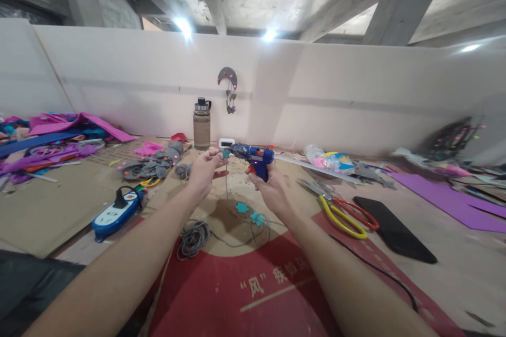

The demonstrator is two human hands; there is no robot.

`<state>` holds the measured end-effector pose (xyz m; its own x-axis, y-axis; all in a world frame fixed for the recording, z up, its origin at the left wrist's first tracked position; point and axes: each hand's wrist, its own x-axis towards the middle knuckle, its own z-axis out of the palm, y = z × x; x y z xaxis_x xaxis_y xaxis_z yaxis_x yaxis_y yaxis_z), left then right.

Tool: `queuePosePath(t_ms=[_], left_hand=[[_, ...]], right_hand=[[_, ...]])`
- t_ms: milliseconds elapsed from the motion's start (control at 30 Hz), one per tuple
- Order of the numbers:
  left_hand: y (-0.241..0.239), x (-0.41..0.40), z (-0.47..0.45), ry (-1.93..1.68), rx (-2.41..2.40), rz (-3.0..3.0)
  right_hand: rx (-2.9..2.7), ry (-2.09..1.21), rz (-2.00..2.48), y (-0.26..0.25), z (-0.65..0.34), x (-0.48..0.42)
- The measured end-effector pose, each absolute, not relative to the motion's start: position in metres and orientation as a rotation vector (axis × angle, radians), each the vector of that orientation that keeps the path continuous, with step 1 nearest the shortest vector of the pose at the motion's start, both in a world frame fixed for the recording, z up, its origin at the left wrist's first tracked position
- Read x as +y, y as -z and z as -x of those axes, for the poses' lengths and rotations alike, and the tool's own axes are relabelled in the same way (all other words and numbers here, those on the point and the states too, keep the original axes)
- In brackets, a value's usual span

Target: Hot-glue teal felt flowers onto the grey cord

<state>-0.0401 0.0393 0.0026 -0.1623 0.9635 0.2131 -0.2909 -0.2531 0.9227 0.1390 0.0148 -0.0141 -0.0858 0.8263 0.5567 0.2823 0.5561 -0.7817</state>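
My right hand (270, 187) is wrapped round the handle of a blue glue gun (259, 160) with an orange trigger. Its nozzle points left, at a small teal felt piece (225, 154) pinched in the fingertips of my left hand (207, 172). A grey cord hangs down from that piece. Below my hands, two teal flower-shaped felt pieces (242, 207) lie on the table, the nearer one by a loop of grey cord. The rest of that cord lies in a loose coil (193, 239) to the left.
Two pairs of scissors (343, 216), yellow- and red-handled, lie right beside a black phone (395, 229). A power strip (117, 215) is at left. A bottle (202, 125) stands at the back. Coloured felt (59, 131) is heaped far left; a purple sheet (446, 197) lies right.
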Motion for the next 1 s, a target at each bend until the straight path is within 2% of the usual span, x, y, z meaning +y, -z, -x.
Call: queuePosePath(t_ms=[1000], left_hand=[[-0.001, 0.045, 0.041, -1.631, 0.918, -1.136]], right_hand=[[-1.81, -0.367, 1.058, 0.002, -0.137, 0.003]])
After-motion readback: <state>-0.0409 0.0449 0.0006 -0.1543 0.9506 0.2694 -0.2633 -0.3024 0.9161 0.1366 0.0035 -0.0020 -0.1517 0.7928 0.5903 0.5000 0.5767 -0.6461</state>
